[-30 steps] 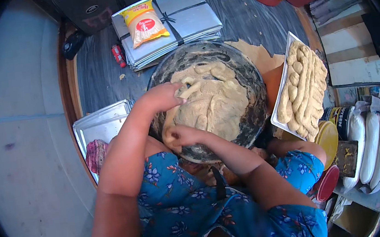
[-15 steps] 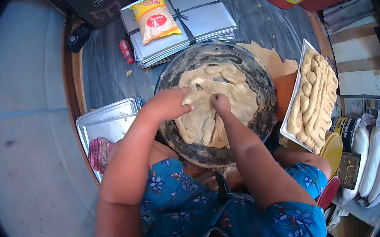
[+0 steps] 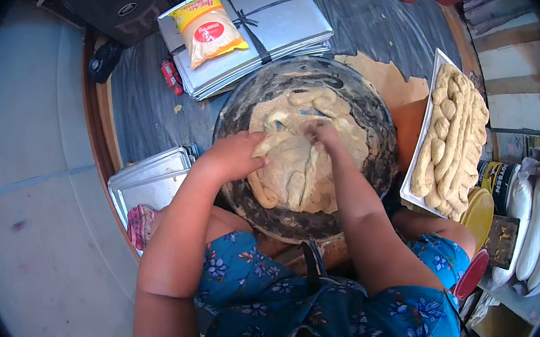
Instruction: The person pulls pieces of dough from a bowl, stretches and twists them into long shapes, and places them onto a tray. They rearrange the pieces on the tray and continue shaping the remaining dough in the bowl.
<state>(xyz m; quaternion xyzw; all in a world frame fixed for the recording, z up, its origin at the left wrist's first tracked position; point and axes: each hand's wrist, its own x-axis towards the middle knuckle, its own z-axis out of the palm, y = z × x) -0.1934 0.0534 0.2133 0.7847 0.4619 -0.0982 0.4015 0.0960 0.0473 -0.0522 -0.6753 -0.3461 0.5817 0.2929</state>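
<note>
Pale dough [image 3: 293, 166] lies spread in long, uneven folds over fine tan crumbs in a round dark pan [image 3: 242, 201]. At the dough's left edge is my left hand [image 3: 237, 155], its thumb and fingers curled around a fold. My right hand [image 3: 324, 133] is closed on dough near the middle of the pan; it is slightly blurred and its fingertips are partly hidden. To the right, a white-edged tray [image 3: 420, 146] carries several twisted, crumb-coated dough pieces [image 3: 448, 143].
Behind the pan, a bag of bread crumbs [image 3: 208, 30] rests on stacked metal trays [image 3: 287, 18] tied with black strips. More shallow trays [image 3: 153, 181] and a pink cloth [image 3: 141, 227] sit at left. White-wrapped rolls [image 3: 533, 226] and a paint can [image 3: 496, 177] stand at right.
My right hand has shifted slightly right and farther into the pan, pulling at the dough. My left hand has moved a little left and stays at the dough's edge.
</note>
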